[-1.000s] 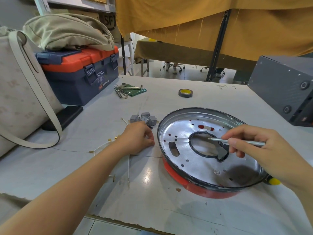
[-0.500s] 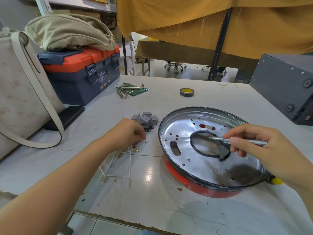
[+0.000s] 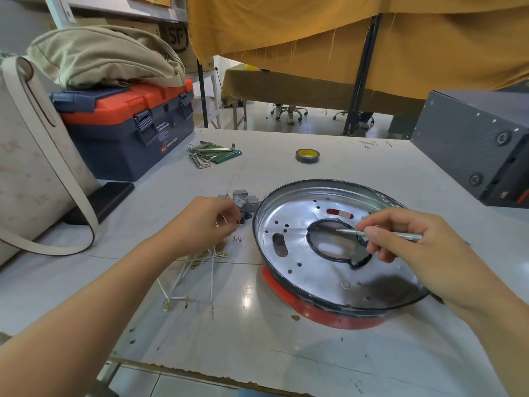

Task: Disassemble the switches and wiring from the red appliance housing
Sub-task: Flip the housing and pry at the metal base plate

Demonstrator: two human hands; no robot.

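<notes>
The red appliance housing lies upside down on the table, its round silver metal base plate facing up with a dark-rimmed hole in the middle. My right hand hovers over the plate, pinching a thin silver screwdriver whose tip points left. My left hand rests left of the housing, fingers closed on the ends of white wires that trail toward me across the table. Several grey switches sit in a pile just beyond that hand. Two small screws lie beside it.
A blue and orange toolbox with a beige bag on top stands at the back left, a cream handbag and a black flat object beside it. Hex keys, a tape roll and a dark grey box lie farther back.
My left hand has dragged the white wires rightward, toward the switch pile, and bunched them under it. The right hand with the screwdriver has stayed over the plate.
</notes>
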